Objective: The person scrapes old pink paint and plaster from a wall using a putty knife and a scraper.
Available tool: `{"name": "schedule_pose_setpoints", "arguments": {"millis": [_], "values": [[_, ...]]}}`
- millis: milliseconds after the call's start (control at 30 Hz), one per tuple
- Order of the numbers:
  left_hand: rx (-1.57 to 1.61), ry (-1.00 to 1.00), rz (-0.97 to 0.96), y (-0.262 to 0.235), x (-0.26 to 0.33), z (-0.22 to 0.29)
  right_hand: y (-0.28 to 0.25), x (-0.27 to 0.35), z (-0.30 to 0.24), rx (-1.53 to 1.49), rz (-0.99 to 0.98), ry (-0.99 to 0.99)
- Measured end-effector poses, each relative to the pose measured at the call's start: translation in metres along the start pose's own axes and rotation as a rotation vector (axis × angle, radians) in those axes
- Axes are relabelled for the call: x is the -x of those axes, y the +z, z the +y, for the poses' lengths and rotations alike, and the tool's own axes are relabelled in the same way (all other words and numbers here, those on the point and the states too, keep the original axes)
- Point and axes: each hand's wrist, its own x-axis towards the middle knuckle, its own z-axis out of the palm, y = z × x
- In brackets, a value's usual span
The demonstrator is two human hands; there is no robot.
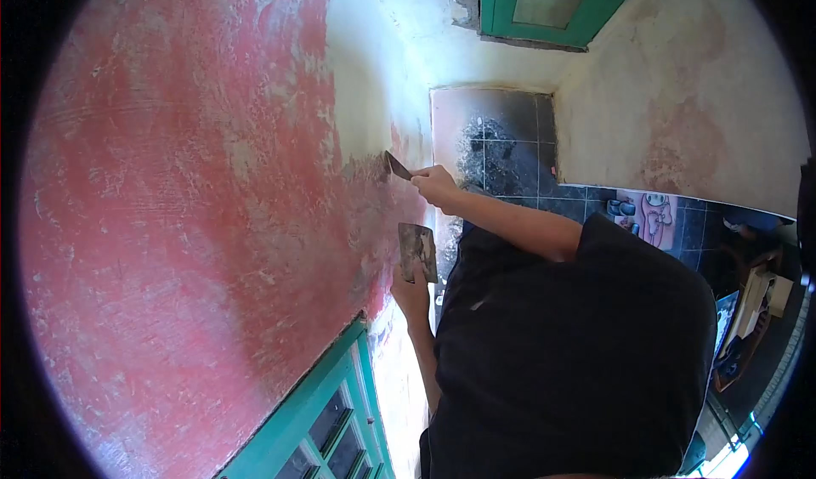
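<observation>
My right hand [437,188] is closed round a putty knife [398,167]. The blade's tip meets the wall [255,164], where peeling pink paint borders a cream stretch. Lower in the view, my left hand [411,295] grips a flat rectangular plate [417,254] smeared with grey and dark filler. That plate is held a little off the wall, under the knife. Around the blade the surface is darker and greyish, as if coated. My fingers partly hide the handle of the knife.
A green-framed door with glass panes [336,424] adjoins the wall at the bottom. Dark floor tiles [523,154] carry pale splatter. A green shutter [544,7] is at the top. Shoes [625,211] lie by a pink mat [659,224], and wooden furniture [752,322] stands far right.
</observation>
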Motion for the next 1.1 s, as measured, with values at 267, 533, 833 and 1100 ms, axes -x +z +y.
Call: {"name": "schedule_pose_setpoints", "arguments": {"millis": [267, 533, 833, 1100], "values": [[-0.135, 0.061, 0.043, -0.032, -0.007, 0.051, -0.001, 0.005, -0.002, -0.039, 0.003, 0.023], [-0.247, 0.291, 0.287, -0.067, -0.011, 0.085, 0.0, 0.0, -0.004, 0.046, 0.017, 0.008], [-0.216, 0.173, 0.317, -0.086, -0.014, 0.093, -0.004, -0.011, 0.005, 0.048, 0.029, -0.033], [-0.238, 0.077, 0.357, -0.093, -0.014, 0.099, -0.001, -0.012, -0.006, 0.129, 0.062, -0.01]]}}
